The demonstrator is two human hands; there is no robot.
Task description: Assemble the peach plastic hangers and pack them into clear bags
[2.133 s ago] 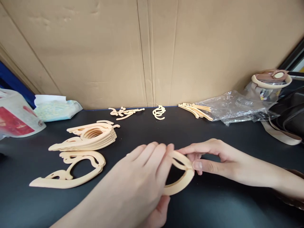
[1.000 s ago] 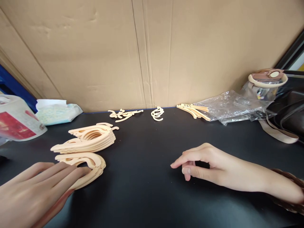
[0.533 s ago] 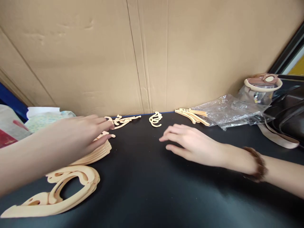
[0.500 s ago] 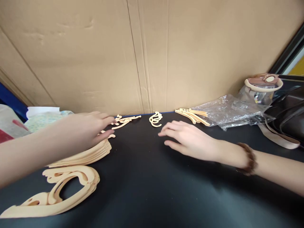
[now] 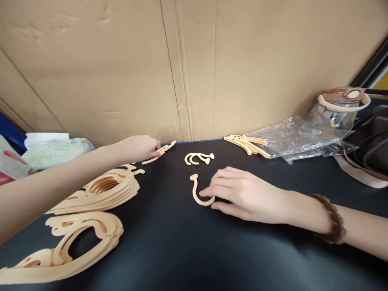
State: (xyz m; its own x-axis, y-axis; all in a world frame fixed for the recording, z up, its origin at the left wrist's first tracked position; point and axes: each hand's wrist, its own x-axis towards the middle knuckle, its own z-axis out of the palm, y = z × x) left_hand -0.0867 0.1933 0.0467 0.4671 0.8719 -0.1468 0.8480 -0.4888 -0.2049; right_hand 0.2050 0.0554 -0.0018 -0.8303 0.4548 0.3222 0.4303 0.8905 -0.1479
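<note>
My right hand (image 5: 245, 194) is closed on a beige plastic hanger hook (image 5: 195, 192), pinching its curved end while the round knob points away from me. Just beyond it, a few more hanger hooks (image 5: 197, 155) rest on the black table. At the far left, the fingers of my left hand (image 5: 141, 148) pinch at a small pile of narrow beige plastic pieces (image 5: 166, 148); its fingertips are partly hidden. Below my left forearm lie a stack of looped beige hanger parts (image 5: 121, 190) and a nearer stack of similar hanger parts (image 5: 112, 230).
Slim beige strips (image 5: 248, 144) lie at the back right beside a clear plastic bag (image 5: 291, 137). Behind the bag stands a clear bottle (image 5: 342, 109), with a dark bag (image 5: 372, 141) at the right edge. A cardboard wall (image 5: 194, 72) closes off the back; a patterned packet (image 5: 60, 151) sits left.
My right hand has drawn one hook nearer from the small group, and the other hooks have shifted and turned. My left hand has reached farther forward and right, closing at the narrow pieces.
</note>
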